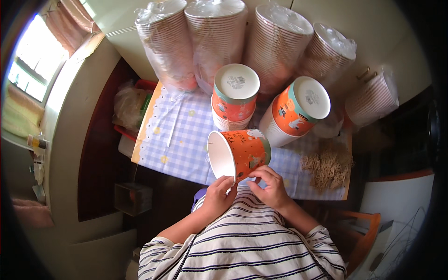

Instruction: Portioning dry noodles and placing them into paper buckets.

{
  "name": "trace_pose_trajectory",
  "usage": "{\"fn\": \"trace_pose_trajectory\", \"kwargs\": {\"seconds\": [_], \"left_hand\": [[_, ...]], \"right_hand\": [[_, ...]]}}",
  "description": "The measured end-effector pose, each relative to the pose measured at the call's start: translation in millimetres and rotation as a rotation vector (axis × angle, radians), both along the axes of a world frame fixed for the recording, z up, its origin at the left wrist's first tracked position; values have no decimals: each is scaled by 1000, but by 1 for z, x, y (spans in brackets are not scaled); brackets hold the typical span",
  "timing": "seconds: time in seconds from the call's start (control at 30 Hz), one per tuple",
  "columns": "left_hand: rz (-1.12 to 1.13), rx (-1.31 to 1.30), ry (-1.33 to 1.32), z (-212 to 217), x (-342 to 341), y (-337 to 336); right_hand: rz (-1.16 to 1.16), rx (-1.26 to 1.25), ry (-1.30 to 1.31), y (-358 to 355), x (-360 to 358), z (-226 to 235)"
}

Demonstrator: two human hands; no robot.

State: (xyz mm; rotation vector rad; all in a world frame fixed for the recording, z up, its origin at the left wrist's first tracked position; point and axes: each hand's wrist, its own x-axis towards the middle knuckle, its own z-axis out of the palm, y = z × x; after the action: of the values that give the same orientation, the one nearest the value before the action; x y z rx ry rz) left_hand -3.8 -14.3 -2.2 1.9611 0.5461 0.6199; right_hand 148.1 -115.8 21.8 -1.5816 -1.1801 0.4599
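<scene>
An orange paper bucket (246,151) with a white inside and a green band at its base lies tipped on its side over the table's front edge, its open mouth facing left. My left hand (218,197) pinches the bucket's rim at the near side, fingers closed on it. Close by the bucket's near wall, my right hand (270,187) has its thumb and fingers curled together; whatever sits between them is too small to make out. A short dark mark shows on the far inner wall of the bucket.
Upside-down stacks of matching buckets (235,105) (295,112) stand behind on the checked tablecloth (179,126). Tall plastic-wrapped bucket stacks (215,42) line the back. A tangle of tan cords (328,169) lies at right. A wooden chair (361,233) stands at lower right.
</scene>
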Motion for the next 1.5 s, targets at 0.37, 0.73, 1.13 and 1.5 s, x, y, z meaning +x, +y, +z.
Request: {"fn": "trace_pose_trajectory", "kwargs": {"seconds": [0.37, 0.73, 1.13, 1.5], "left_hand": [[-46, -39, 103, -17, -2, -7], [-76, -507, 74, -38, -10, -19], [21, -877, -27, -14, -1, -17], [23, -864, -53, -23, -3, -15]], "right_hand": [[-18, -17, -50, 0, -11, -29], [-12, 16, -121, -3, -10, -36], [-64, -54, -12, -9, -13, -39], [-81, -53, -175, -1, -20, -51]]}}
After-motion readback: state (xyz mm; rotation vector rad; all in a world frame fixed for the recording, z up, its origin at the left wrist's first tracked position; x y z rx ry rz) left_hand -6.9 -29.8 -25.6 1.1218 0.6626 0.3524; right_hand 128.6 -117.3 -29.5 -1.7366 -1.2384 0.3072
